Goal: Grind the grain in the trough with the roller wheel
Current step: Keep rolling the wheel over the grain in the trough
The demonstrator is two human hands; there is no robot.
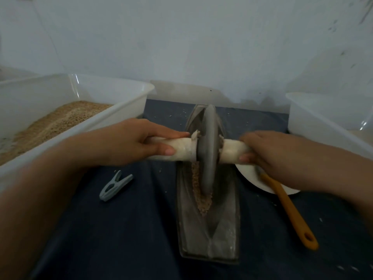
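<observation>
Dark blue cloth over tabletop (125, 229), pale wall behind. Trough (209, 235) at frame centre, long axis running from lower centre up toward the wall. Roller wheel (207, 150) upright on edge in the groove, around mid-length; axle handle (182, 148) crosswise, left to right. Grain (198, 196) heaped low in the groove, just below the wheel on its left flank. Left hand (141, 140) wrapped round left handle stub, thumb on top, fingers curled under; right hand (268, 150) curled likewise round right stub, blurred. Both grips level, equally near, forearms reaching in from the lower corners. Next stroke likely toward frame bottom, along the trough, over the heap.

Tub (113, 118) of grain upper left; clothes peg (115, 185), orange spatula (288, 209) on plate (250, 174).
</observation>
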